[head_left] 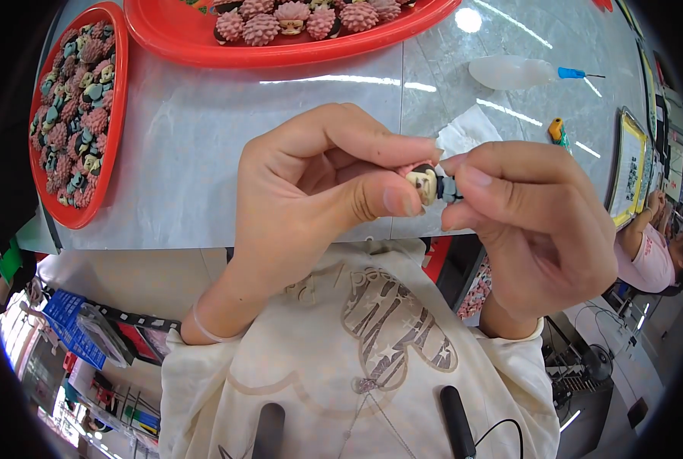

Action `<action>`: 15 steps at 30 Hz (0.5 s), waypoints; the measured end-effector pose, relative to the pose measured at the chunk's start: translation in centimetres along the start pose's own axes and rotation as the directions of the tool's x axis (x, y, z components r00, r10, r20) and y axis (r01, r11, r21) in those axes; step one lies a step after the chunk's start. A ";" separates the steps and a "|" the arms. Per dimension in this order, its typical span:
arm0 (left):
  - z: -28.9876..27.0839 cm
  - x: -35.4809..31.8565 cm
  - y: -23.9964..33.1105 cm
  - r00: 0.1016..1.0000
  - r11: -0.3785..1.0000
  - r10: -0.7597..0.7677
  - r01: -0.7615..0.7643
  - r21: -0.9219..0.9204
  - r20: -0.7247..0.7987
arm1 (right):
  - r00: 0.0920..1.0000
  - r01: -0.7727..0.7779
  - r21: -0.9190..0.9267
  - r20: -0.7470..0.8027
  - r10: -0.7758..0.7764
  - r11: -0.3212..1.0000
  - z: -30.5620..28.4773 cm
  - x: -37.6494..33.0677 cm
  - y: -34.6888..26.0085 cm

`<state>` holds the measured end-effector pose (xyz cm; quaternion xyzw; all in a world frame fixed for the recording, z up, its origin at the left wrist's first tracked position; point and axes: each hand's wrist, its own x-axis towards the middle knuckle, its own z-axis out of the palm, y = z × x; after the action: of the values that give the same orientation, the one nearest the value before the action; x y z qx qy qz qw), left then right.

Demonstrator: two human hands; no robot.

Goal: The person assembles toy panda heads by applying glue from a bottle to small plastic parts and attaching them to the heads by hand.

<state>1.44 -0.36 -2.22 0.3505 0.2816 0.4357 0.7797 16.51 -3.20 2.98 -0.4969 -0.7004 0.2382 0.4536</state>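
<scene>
Pink at the hair and blue-grey at the body, the small figurine [426, 185] lies directly between your two hands, over the near part of the worktop [188, 168], its long axis running roughly left to right. Your left hand [303, 187] pinches the head end between thumb and forefinger; your right hand [544, 222] grips the body end, fingertips close together. Neither hand is nearer: both touch it. Whether head and body are firmly joined, you cannot tell.
</scene>
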 end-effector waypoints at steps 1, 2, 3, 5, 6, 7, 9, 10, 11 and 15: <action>-0.1 0.1 0.0 0.999 0.999 0.027 -0.028 0.036 0.030 | 1.000 0.001 0.001 0.001 -0.001 1.000 0.2 0.1 0.1; -0.2 0.0 -0.1 0.999 0.999 0.024 -0.025 0.037 0.027 | 0.999 0.020 0.003 -0.038 -0.020 1.000 0.6 -0.1 0.2; -0.3 0.0 -0.1 0.999 0.998 0.049 -0.050 0.035 0.023 | 0.996 0.041 0.003 -0.076 -0.041 0.999 0.9 -0.2 0.3; -0.5 -0.1 -0.2 0.997 0.996 0.078 -0.078 0.039 0.016 | 0.997 0.017 0.008 -0.079 -0.016 1.000 1.2 -0.2 0.2; -0.5 -0.2 -0.2 0.997 0.994 0.075 -0.076 0.074 0.014 | 0.997 -0.006 0.012 -0.082 0.007 1.000 1.4 -0.3 0.2; -0.6 -0.3 -0.1 0.997 0.991 0.074 -0.075 0.111 0.010 | 0.997 0.001 0.023 -0.082 0.001 1.000 1.5 -0.5 0.3; -0.2 -0.4 0.4 0.999 0.996 0.048 -0.046 0.072 -0.026 | 0.998 0.006 0.003 -0.057 -0.006 1.000 1.5 -0.6 0.7; 0.0 -0.6 0.7 0.999 1.000 0.005 -0.004 0.013 -0.054 | 0.997 0.041 0.034 -0.064 -0.039 0.999 1.6 -0.5 0.5; 0.1 -0.7 1.1 0.996 0.998 0.041 -0.037 0.058 -0.074 | 0.997 0.062 -0.061 -0.036 -0.064 0.996 1.9 -0.4 0.4; -1.3 -1.2 4.2 0.976 0.944 0.211 -0.217 0.247 0.051 | 0.993 0.107 -0.107 -0.043 -0.112 0.988 0.5 -0.8 -0.4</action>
<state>-2.10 0.56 0.53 0.4801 0.2852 0.4745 0.6804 15.95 -4.05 2.78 -0.4864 -0.7268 0.1636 0.4565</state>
